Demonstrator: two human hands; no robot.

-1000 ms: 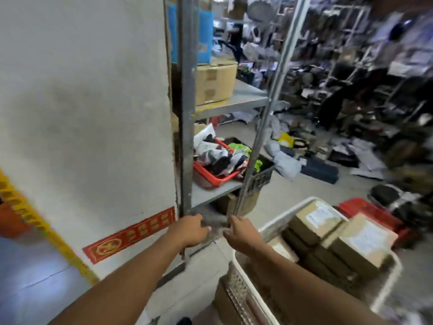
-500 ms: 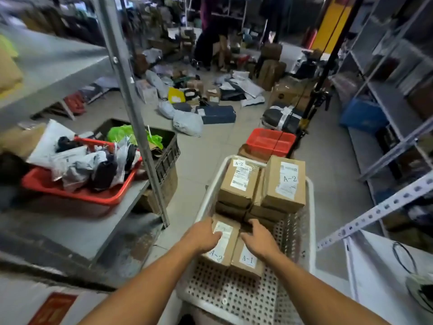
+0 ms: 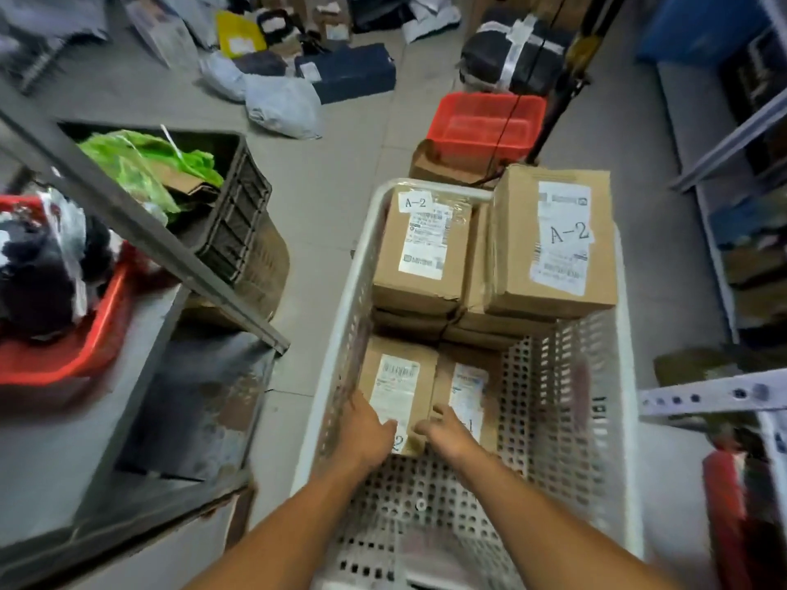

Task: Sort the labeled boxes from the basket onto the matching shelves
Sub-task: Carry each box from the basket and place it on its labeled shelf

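On the left, a grey metal shelf [image 3: 106, 419] carries a red tray [image 3: 64, 355] of dark bundled goods near its left edge. In the white perforated basket [image 3: 566, 419], the left hand [image 3: 366, 432] and the right hand [image 3: 447, 434] both grip the near end of a small labeled box [image 3: 398, 389], fingers curled round its near corners, with a second small box [image 3: 468, 389] touching its right side. Two boxes marked A-2 [image 3: 421, 244] [image 3: 553, 240] sit stacked against the basket's far edge.
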